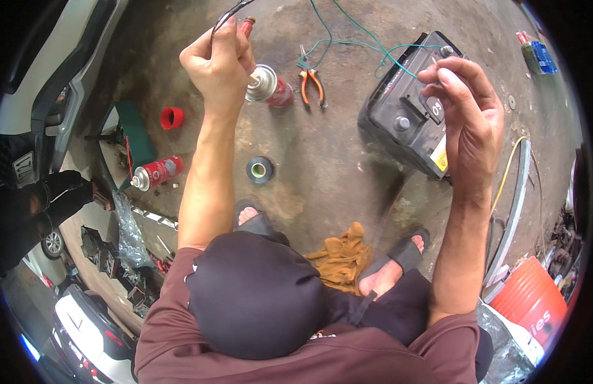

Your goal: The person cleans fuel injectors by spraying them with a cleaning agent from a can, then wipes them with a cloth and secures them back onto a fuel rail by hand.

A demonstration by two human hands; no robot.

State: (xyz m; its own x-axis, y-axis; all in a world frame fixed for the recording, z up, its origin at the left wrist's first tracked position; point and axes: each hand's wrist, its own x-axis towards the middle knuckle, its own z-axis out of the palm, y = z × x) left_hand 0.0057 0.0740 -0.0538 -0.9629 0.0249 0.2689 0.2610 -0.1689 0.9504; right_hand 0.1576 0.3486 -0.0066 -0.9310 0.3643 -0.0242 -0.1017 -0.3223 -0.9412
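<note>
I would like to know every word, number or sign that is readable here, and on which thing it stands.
I locate the print without copying it.
Battery: large pale marking on top, clear.
Yellow-white label on its side: too small to read.
Drum: large pale letters, clear.
Upper can, lower can: pale lettering, too small.
Plate, far left: characters too blurred.
</note>
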